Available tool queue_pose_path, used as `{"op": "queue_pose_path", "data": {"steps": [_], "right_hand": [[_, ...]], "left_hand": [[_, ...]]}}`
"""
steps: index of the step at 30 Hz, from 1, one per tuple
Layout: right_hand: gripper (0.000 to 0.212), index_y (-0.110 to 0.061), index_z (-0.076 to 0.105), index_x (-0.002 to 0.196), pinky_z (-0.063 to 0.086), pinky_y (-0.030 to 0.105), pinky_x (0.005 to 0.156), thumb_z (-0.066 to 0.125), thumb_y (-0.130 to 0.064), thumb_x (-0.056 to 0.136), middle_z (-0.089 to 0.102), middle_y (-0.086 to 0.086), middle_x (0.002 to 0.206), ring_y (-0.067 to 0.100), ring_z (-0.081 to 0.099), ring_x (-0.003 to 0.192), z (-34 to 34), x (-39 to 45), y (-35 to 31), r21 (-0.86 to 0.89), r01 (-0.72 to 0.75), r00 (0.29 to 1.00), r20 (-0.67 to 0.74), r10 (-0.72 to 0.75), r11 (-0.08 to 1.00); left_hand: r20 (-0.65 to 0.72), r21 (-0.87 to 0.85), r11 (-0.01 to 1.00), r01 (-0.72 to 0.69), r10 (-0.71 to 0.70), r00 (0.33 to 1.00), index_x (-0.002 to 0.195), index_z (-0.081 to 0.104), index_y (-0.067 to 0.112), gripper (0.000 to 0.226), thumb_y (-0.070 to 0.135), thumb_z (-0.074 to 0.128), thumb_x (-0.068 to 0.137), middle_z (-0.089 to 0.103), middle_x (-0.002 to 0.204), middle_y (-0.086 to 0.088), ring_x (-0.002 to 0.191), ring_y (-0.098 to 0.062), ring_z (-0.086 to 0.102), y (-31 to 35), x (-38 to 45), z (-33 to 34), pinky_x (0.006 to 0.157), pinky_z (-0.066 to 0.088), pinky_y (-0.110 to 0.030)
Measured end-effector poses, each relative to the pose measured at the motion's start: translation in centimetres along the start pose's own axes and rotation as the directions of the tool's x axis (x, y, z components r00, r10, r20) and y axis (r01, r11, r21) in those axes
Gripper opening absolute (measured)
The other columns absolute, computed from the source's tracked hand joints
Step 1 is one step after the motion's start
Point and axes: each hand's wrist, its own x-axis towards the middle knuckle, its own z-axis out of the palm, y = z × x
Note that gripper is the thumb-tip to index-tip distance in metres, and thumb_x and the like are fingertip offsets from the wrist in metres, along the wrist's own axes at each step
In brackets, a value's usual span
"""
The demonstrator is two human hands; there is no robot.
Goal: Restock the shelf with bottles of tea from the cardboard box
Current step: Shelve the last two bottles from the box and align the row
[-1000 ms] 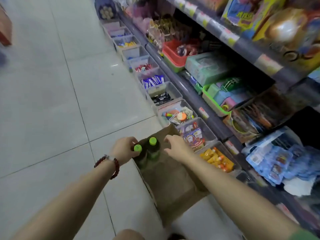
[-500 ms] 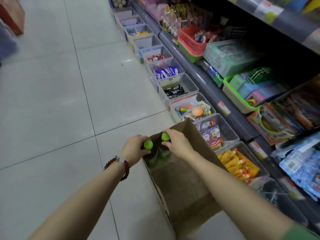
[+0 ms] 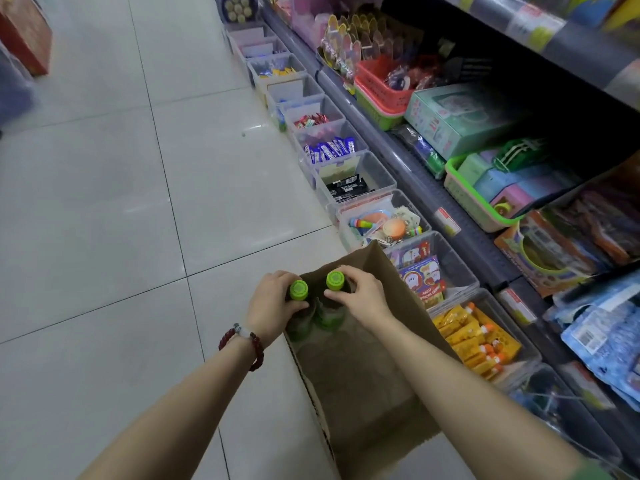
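An open brown cardboard box [image 3: 363, 382] stands on the tiled floor below me, beside the shelf. Two tea bottles with green caps stand upright in its far left corner. My left hand [image 3: 273, 306], a red bead bracelet on its wrist, is closed around the neck of the left bottle [image 3: 298, 290]. My right hand [image 3: 360, 294] grips the neck of the right bottle [image 3: 335, 280]. The bottles' lower bodies are dark green and partly hidden inside the box. The rest of the box looks bare.
A row of clear plastic bins [image 3: 349, 178] with snacks and small toys lines the floor along the shelf base [image 3: 433, 188]. Baskets and toy boxes [image 3: 460, 119] fill the shelf on the right. White tiled floor [image 3: 121, 202] lies to the left; a red box [image 3: 24, 32] stands far left.
My right hand has come down from the box flap onto the right bottle's neck. The left hand has stayed on the left bottle. The view has dipped lower toward the box.
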Motion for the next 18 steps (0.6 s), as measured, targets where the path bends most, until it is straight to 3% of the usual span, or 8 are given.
{"op": "queue_pose_path", "data": {"steps": [2,5,7,12,16,18], "right_hand": [[0.047,-0.016,0.064,0.118,0.042,0.026,0.1,0.079,-0.02,0.073,0.066,-0.002,0.115,0.011,0.054,0.111,-0.5,-0.1,-0.5,0.025,-0.03,0.999,-0.039,0.031,0.999],[0.034,-0.019,0.069,0.102,0.05,0.036,0.096,0.08,-0.025,0.071,0.072,-0.002,0.1,0.015,0.062,0.102,-1.8,-0.5,-1.9,-0.007,-0.007,0.997,-0.077,0.007,1.0],[0.029,-0.016,0.069,0.096,0.052,0.037,0.092,0.08,-0.024,0.07,0.071,-0.003,0.093,0.014,0.063,0.096,-3.1,-1.2,-3.4,0.014,-0.021,0.995,-0.098,0.022,1.0],[0.031,-0.014,0.067,0.1,0.045,0.013,0.075,0.079,-0.018,0.072,0.067,-0.005,0.094,0.006,0.059,0.09,-8.0,-4.0,-9.5,0.088,-0.04,0.987,-0.151,0.053,0.995],[0.03,-0.013,0.069,0.097,0.052,0.021,0.083,0.081,-0.015,0.07,0.071,0.001,0.095,0.01,0.063,0.089,-13.0,-6.6,-16.1,0.103,-0.033,0.975,-0.216,0.054,0.994],[0.026,-0.007,0.069,0.094,0.048,0.007,0.075,0.08,-0.012,0.071,0.071,0.005,0.091,0.005,0.06,0.08,-15.9,-8.2,-19.8,0.092,-0.007,0.971,-0.237,0.028,0.996]], "left_hand": [[-0.006,-0.028,1.0,-0.004,0.004,1.0,0.106,0.063,0.011,0.034,0.018,0.074,0.074,0.062,0.109,-0.005,0.104,-0.023,0.053,1.0,0.3,-0.5,0.079,0.032,-0.02],[-0.001,-0.094,0.996,-0.001,0.001,1.0,0.106,0.062,0.01,0.032,0.016,0.073,0.076,0.064,0.1,-0.003,0.097,-0.021,0.058,3.1,0.3,-1.9,0.076,0.035,-0.02],[-0.012,-0.132,0.991,0.013,-0.015,1.0,0.103,0.062,0.011,0.029,0.017,0.072,0.077,0.063,0.09,0.0,0.088,-0.018,0.057,4.8,0.0,-3.2,0.071,0.035,-0.019],[-0.026,-0.196,0.981,0.003,-0.008,1.0,0.101,0.064,0.008,0.028,0.016,0.074,0.076,0.065,0.089,-0.004,0.086,-0.016,0.057,11.1,-0.8,-8.6,0.074,0.04,-0.022],[-0.035,-0.214,0.976,-0.037,0.03,0.999,0.106,0.064,0.008,0.031,0.018,0.073,0.077,0.067,0.094,-0.005,0.086,-0.012,0.054,17.3,-1.8,-14.4,0.076,0.04,-0.02],[-0.042,-0.22,0.974,-0.058,0.051,0.998,0.106,0.063,0.009,0.032,0.019,0.073,0.078,0.068,0.098,-0.007,0.088,-0.013,0.055,20.6,-2.3,-17.5,0.077,0.04,-0.021]]}}
